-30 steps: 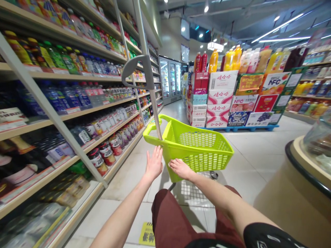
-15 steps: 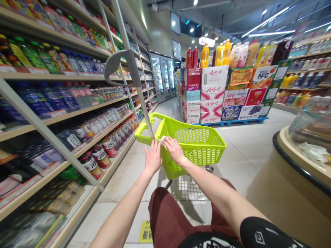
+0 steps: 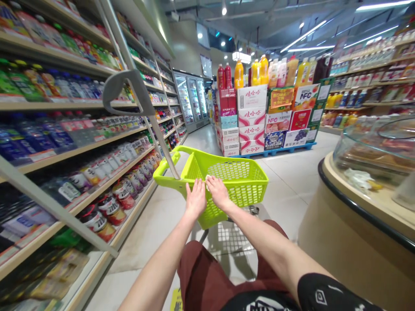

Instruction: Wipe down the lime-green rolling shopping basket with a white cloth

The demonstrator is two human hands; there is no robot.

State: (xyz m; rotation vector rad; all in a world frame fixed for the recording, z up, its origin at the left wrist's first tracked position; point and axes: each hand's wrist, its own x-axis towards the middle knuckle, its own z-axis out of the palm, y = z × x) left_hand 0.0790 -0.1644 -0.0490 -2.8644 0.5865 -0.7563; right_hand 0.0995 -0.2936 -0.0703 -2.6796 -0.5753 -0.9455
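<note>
A lime-green plastic shopping cart basket [image 3: 248, 185] with mesh sides stands in front of my knees. My left hand [image 3: 196, 199] rests against its near side, fingers stretched out near the top rim and nothing visible in them. Just to its right, my right hand [image 3: 218, 192] presses a small crumpled whitish cloth or tissue [image 3: 208, 177] onto the rim; most of it is hidden under the fingers. A metal pole [image 3: 165, 144] with a grey loop handle [image 3: 145, 93] rises at the cart's left end.
Drink shelves [image 3: 74, 152] line the left side. Stacked juice cartons [image 3: 252, 116] with bottles on top stand on a blue pallet [image 3: 275, 151] ahead. A rounded counter [image 3: 348, 216] with a clear cover is close on the right. Glass-door fridges [image 3: 191, 97] are at the back.
Both hands have slid along the rim, away from the pole and toward the basket's middle, the right one still with the cloth. My view has turned slightly right.
</note>
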